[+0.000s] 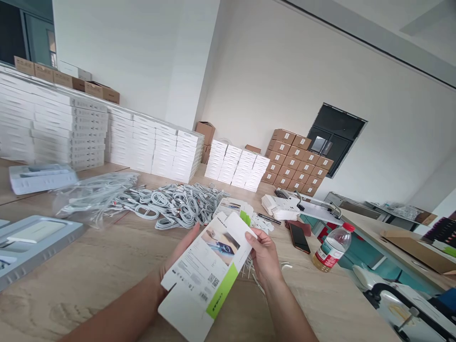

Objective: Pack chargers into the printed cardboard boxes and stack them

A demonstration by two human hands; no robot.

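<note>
A white and green printed carton point(199, 266) lies tilted between my hands, its printed face with a picture and codes turned up and a flap reaching toward me. My right hand point(262, 251) grips its upper right edge, thumb on top. Along the left edge is my left hand point(178, 254), partly hidden behind the carton, with its fingers against it. Just beyond, more printed cartons point(245, 213) lie beside a heap of coiled grey-white cables point(185, 202).
Stacks of white boxes point(131, 142) line the table's back. At left are a grey tray point(39, 242) and bagged cables point(96, 192). A phone point(299, 237) and a red-capped bottle point(333, 249) stand at right. Brown cartons point(294, 161) are piled by the wall.
</note>
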